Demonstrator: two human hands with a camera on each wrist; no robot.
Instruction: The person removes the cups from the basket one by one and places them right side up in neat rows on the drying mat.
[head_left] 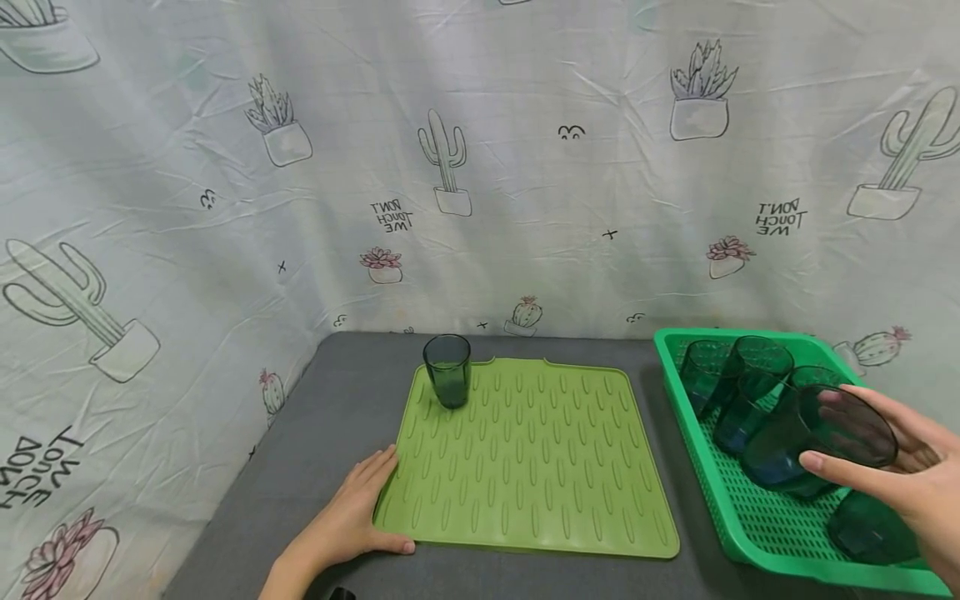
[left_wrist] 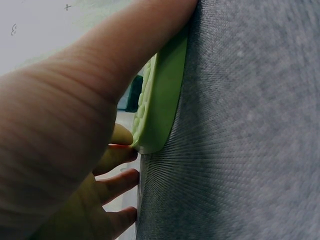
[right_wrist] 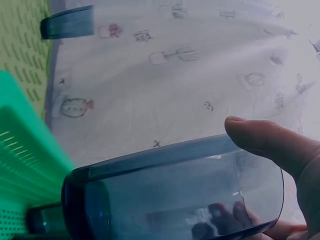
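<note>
One printed cloth backdrop (head_left: 510, 167) stood behind one grey table (head_left: 337, 392). One green mat (head_left: 525, 508) lay flat at the table's middle, its raised ribs facing up. One green basket (head_left: 716, 492) stood to the right of the mat, apart from it.

Two hands were in view. The right hand (head_left: 926, 475) gripped one tinted glass (head_left: 787, 442) near its rim, thumb on one side and fingers on the other. This held glass was tilted over the basket, mouth to the right; contact with the glasses below could not be determined. The left hand (head_left: 352, 504), fingers extended, touched the mat at its near left corner.

At least five other glasses (head_left: 873, 529) were in the basket; overlap prevented an exact count. One upright glass (head_left: 448, 379) stood at the mat's far left corner. One small black item (head_left: 342, 594) showed partly at the near edge
</note>
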